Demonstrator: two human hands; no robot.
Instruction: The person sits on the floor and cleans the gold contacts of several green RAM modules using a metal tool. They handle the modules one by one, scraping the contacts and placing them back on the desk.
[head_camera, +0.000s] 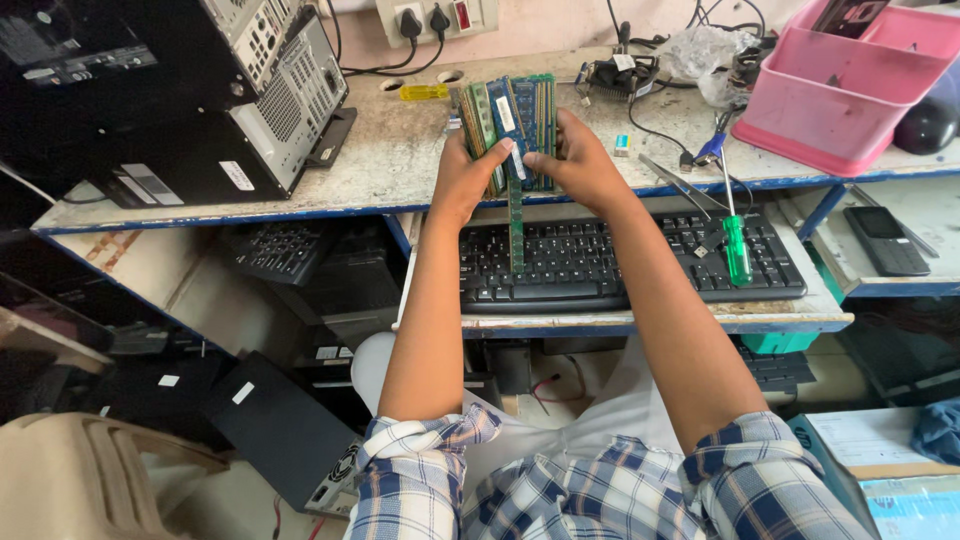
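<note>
Head view, looking down on a fan of memory modules (510, 125) held upright above the near edge of the worktop (400, 165), their long edges side by side so that each board's face can be told from its neighbour. Left hand (468, 175) wraps the bundle from the left, its grip pressed together on the lower ends of the boards, which keeps the fan from splaying. Right hand (580, 165) closes on the right side, thumb and fingers pinching the front boards; one green module (516, 235) hangs below the bundle, partly slid out and pointing down over the black keyboard (600, 262), which lies on a pull-out shelf (660, 322) just under the hands. A green-handled screwdriver (736, 245) rests on the keyboard's right end, within reach of the right hand. Farther out, a computer case (280, 100) lies tilted at the left of the worktop, a pink plastic bin (850, 90) stands at the right, and a dark handset (885, 240) lies on a lower shelf.
</note>
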